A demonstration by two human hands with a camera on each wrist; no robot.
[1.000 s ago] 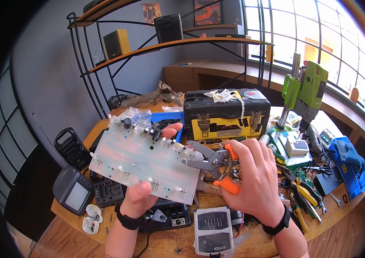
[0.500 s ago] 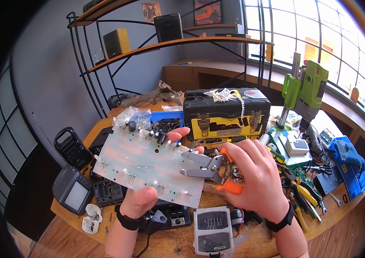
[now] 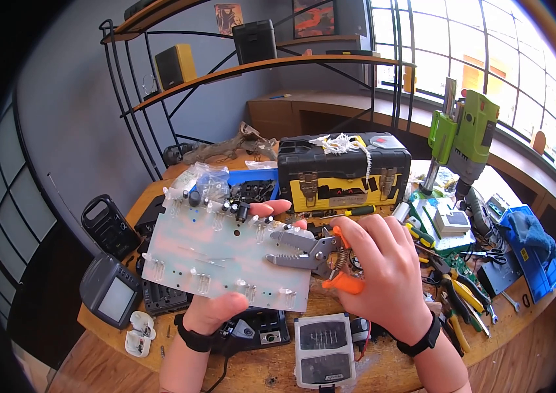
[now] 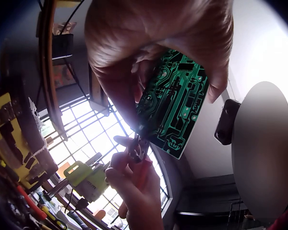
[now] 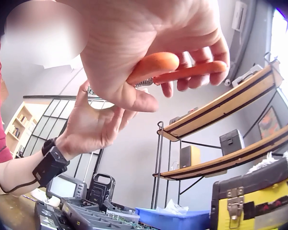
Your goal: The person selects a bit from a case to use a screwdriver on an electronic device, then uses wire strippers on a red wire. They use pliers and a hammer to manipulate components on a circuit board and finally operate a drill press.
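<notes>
My left hand (image 3: 217,312) holds a circuit board (image 3: 219,245) from below, thumb at the near edge and fingers behind the far edge. Clear LEDs and small capacitors stand up from its pale face. Green and black traces cover the underside of the board (image 4: 175,108) in the left wrist view. With my right hand (image 3: 389,278) I grip wire strippers (image 3: 322,254) by their orange handles. Their grey toothed jaws are spread and overlap the board's right end, near the components there. In the right wrist view, fingers and thumb wrap the orange handle (image 5: 156,64).
A black and yellow toolbox (image 3: 346,177) stands behind the hands, with a green drill press (image 3: 464,137) to its right. Several pliers (image 3: 461,301) lie at the right. A clear-lidded case (image 3: 325,354) sits in front, and a small-screen device (image 3: 113,291) at left.
The strippers have moved slightly left, so their jaws reach farther over the board. The board has shifted and turned a little in the left hand.
</notes>
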